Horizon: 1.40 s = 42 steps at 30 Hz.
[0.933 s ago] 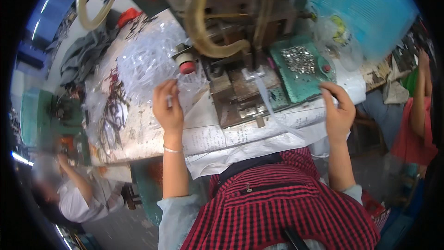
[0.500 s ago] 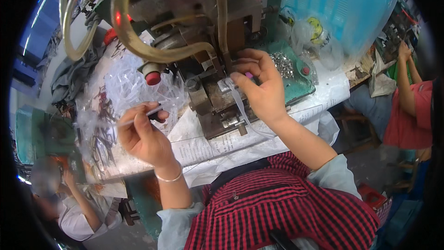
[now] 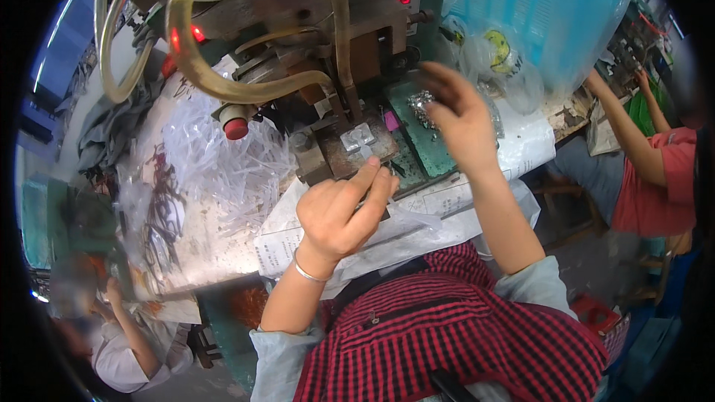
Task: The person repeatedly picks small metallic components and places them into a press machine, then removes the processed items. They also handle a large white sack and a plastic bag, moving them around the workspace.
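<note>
At mid-frame, a clear strip (image 3: 366, 152) is touched by the left hand (image 3: 335, 212); whether it is pinched cannot be told. Rightward, the right hand (image 3: 467, 125) is spread by metal bits (image 3: 418, 103). The left hand could be squashed if the press (image 3: 294, 18) were set off.

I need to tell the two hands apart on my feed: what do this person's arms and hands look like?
Both hands are ungloved. The left hand has a thin silvery bangle at its wrist; the right hand, partly blurred, shows none. Loose, pale blue-grey sleeves leave both forearms bare.
</note>
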### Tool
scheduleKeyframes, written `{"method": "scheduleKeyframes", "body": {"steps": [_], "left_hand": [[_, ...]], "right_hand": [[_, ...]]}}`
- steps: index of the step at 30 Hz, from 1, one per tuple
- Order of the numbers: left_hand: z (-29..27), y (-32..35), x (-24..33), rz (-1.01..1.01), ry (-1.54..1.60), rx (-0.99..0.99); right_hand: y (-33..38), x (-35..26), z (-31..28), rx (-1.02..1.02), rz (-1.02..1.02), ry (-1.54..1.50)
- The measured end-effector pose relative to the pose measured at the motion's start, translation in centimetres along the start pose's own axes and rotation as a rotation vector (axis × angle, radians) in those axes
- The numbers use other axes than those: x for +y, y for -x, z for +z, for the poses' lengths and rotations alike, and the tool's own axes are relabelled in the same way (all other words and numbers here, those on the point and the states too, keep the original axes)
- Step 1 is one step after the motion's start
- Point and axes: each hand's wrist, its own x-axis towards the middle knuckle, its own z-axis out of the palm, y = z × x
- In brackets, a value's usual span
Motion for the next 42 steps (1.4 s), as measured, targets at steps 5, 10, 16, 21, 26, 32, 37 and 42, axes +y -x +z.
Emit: {"method": "scheduleKeyframes", "body": {"steps": [5, 10, 16, 21, 26, 32, 37, 42], "left_hand": [[1.2, 0.2, -1.1, 0.06, 0.06, 0.081], [1.4, 0.6, -1.1, 0.039, 0.057, 0.11], [0.2, 3.2, 1.9, -0.326, 0.202, 0.013], [-6.6, 9.6, 2.2, -0.311, -0.08, -0.066], [-14.8, 8.6, -3.0, -0.968, -0.226, 0.184], [-10.9, 15.0, -8.1, -1.082, -0.732, -0.565], [-7.6, 19.2, -10.3, -1.503, -0.175, -0.061], [-10.4, 19.0, -14.1, -1.807, 0.856, 0.449]], "right_hand": [[0.6, 6.3, -6.3, 0.224, -0.003, 0.27], [4.2, 4.6, -7.2, -0.019, -0.005, 0.974], [3.6, 6.0, -5.4, 0.008, -0.124, 1.137], [4.5, 6.4, -4.8, 0.113, -0.197, 1.118], [3.3, 6.0, -4.3, 0.225, -0.11, 0.8], [2.5, 6.2, -3.8, 0.185, 0.03, 0.702], [6.8, 6.8, -8.2, 0.357, -0.102, 0.732], [8.6, 5.5, -10.6, 0.364, -0.002, 0.561]]}}
